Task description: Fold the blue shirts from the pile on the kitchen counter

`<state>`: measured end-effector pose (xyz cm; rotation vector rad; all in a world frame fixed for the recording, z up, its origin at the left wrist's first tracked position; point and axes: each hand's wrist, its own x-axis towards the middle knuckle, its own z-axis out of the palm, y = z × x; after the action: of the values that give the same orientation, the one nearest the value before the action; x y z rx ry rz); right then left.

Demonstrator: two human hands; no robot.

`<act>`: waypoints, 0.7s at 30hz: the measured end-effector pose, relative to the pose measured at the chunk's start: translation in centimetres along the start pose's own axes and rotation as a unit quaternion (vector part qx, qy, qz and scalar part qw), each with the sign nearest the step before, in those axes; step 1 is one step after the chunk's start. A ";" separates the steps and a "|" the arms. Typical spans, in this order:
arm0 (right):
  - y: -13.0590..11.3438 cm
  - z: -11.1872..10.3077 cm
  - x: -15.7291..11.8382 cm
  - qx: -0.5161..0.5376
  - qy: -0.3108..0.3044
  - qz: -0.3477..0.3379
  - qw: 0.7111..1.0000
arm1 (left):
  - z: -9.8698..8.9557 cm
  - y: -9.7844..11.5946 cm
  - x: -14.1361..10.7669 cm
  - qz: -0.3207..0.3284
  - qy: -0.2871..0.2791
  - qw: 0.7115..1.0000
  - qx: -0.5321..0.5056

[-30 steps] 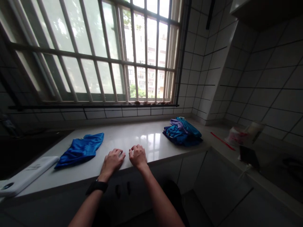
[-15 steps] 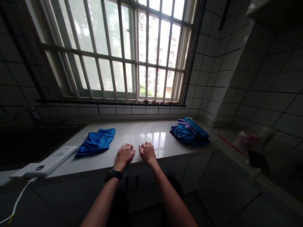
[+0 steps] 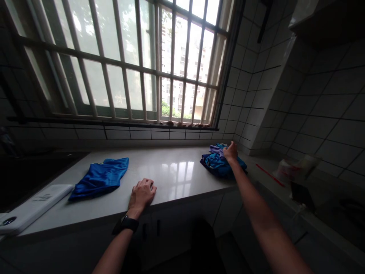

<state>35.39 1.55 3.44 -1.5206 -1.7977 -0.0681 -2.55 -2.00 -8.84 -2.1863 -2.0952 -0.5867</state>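
Fingers curled, my left hand [image 3: 143,193] rests on the white countertop near its front edge; I see nothing held in it. My right hand [image 3: 230,153] is stretched out to a crumpled pile of blue and purple garments [image 3: 218,167] at the right. Its fingers are bent and pinched at the top of the pile, on blue cloth, though the fingertips are partly hidden. A single shiny blue garment [image 3: 102,178] lies spread on the counter to the left of my left hand.
A white power bank or charger-like device [image 3: 35,207] lies on the counter's left, by the dark sink [image 3: 25,173]. Behind stands a barred window [image 3: 134,72]. On the right-hand counter are a red strip [image 3: 270,175], a plastic bag [image 3: 288,169] and a dark flat object [image 3: 302,195].
My right hand has left its place beside my left hand and moved right onto the garment pile. The left hand stays on the counter. The camera view has shifted slightly right.
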 end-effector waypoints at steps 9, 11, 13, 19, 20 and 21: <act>2.4 -4.6 2.3 -0.077 0.067 0.170 0.980 | 0.7 -0.2 0.2 0.001 0.008 1.000 0.008; 2.0 -5.5 4.3 -0.076 0.085 0.161 0.980 | 0.5 -0.1 0.1 -0.001 0.001 1.000 0.010; 1.1 -6.6 7.0 -0.073 0.100 0.146 0.982 | 0.3 -0.1 0.1 -0.002 -0.006 1.000 0.011; -4.8 -9.2 15.0 -0.012 0.206 0.001 0.978 | 0.5 -0.3 0.2 0.002 0.002 1.000 0.008; -5.9 -9.3 15.7 0.003 0.228 -0.024 0.973 | 0.5 -0.3 0.2 0.002 0.002 1.000 0.006; -7.0 -9.3 16.1 0.015 0.236 -0.042 0.971 | 0.5 -0.2 0.2 0.000 0.002 1.000 0.003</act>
<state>34.12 8.16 22.11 -1.2744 -1.4676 -0.4088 -2.65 -1.61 -9.29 -2.1806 -2.0927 -0.5821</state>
